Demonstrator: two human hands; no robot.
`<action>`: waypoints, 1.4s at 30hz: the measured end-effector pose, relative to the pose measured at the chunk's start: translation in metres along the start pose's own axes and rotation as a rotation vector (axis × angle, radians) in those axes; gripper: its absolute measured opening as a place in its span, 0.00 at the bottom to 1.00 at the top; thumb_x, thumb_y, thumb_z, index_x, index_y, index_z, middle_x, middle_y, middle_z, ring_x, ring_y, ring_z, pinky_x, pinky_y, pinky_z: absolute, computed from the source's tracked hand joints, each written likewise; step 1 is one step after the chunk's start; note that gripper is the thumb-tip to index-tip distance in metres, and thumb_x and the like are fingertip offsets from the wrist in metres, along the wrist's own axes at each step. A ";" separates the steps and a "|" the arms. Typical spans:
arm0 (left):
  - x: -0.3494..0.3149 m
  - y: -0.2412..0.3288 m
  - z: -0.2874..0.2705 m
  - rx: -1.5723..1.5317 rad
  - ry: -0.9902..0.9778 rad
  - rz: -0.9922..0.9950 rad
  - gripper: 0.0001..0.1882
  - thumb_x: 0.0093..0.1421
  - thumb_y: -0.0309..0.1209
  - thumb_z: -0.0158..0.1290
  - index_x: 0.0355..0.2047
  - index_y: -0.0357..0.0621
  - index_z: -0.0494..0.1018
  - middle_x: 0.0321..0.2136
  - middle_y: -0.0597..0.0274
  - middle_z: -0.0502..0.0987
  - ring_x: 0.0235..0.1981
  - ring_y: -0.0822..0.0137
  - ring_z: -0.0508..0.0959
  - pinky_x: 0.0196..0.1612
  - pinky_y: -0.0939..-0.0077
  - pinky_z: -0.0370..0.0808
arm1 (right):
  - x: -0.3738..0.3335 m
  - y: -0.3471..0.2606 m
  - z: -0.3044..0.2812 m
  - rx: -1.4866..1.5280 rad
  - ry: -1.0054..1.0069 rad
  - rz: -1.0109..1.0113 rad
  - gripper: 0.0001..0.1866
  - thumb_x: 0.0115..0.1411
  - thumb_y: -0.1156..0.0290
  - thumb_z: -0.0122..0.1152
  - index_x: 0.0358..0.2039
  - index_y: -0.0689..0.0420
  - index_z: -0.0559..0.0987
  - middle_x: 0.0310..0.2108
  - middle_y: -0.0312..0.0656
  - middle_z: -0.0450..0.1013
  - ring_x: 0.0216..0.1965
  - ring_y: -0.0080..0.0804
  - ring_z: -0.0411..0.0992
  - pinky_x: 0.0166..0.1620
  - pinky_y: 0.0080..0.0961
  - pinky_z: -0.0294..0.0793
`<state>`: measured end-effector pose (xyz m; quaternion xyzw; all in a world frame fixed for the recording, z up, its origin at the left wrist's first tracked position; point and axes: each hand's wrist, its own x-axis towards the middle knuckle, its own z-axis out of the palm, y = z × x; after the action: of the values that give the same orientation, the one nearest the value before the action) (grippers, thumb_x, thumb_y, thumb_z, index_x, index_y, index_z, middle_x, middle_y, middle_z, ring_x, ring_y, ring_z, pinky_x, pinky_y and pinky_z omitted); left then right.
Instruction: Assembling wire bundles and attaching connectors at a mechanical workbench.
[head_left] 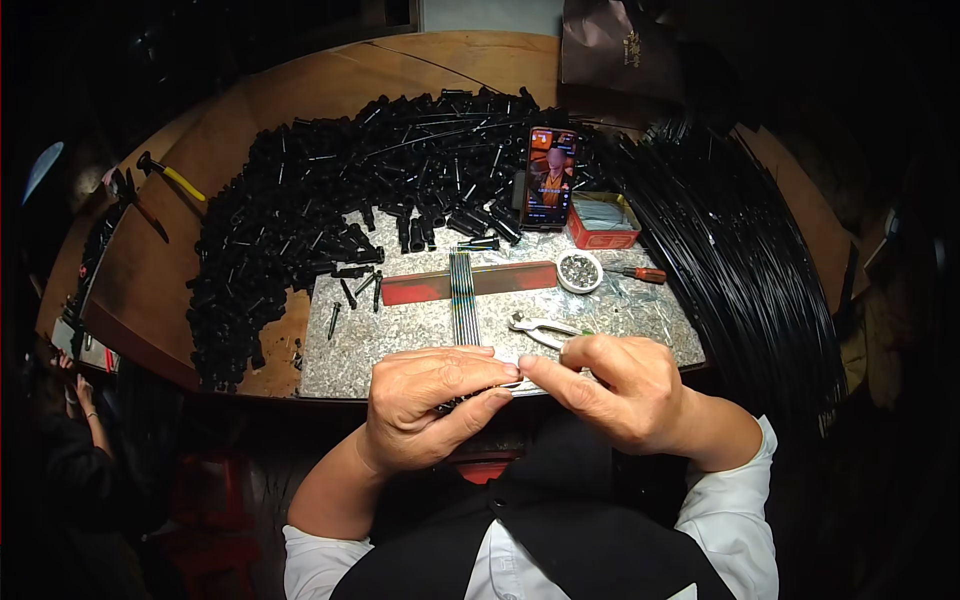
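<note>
At the near edge of a speckled stone slab [345, 355], my two hands meet fingertip to fingertip. My left hand [430, 400] pinches with thumb and fingers, and a dark piece partly shows under them. The fingers of my right hand [625, 390] are curled and press together at its tip; whatever they hold is too small to name. Just beyond my left hand, a row of thin dark rods [463, 295] lies across a flat red bar [415, 288]. Pincers [545, 330] with pale handles lie beyond my right fingers.
Black tubular parts [290, 210] are heaped at the left and back. A lit phone [549, 180] stands beside a red box [605, 238]. Nearby are a white bowl [579, 258] of small metal pieces and a screwdriver [648, 274]. Long black rods [730, 250] fill the right side.
</note>
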<state>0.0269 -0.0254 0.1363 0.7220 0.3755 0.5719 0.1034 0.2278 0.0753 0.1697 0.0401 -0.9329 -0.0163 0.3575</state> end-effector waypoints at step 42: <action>-0.001 -0.016 0.000 0.073 -0.074 0.108 0.18 0.46 0.40 0.65 0.31 0.40 0.79 0.29 0.58 0.82 0.33 0.60 0.83 0.42 0.65 0.79 | 0.015 0.000 -0.014 -0.048 -0.057 -0.074 0.18 0.44 0.76 0.62 0.39 0.58 0.80 0.25 0.37 0.65 0.22 0.25 0.63 0.23 0.20 0.62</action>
<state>0.0199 -0.0147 0.1268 0.7651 0.3525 0.5355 0.0597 0.2259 0.0740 0.1901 0.0656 -0.9399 -0.0529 0.3310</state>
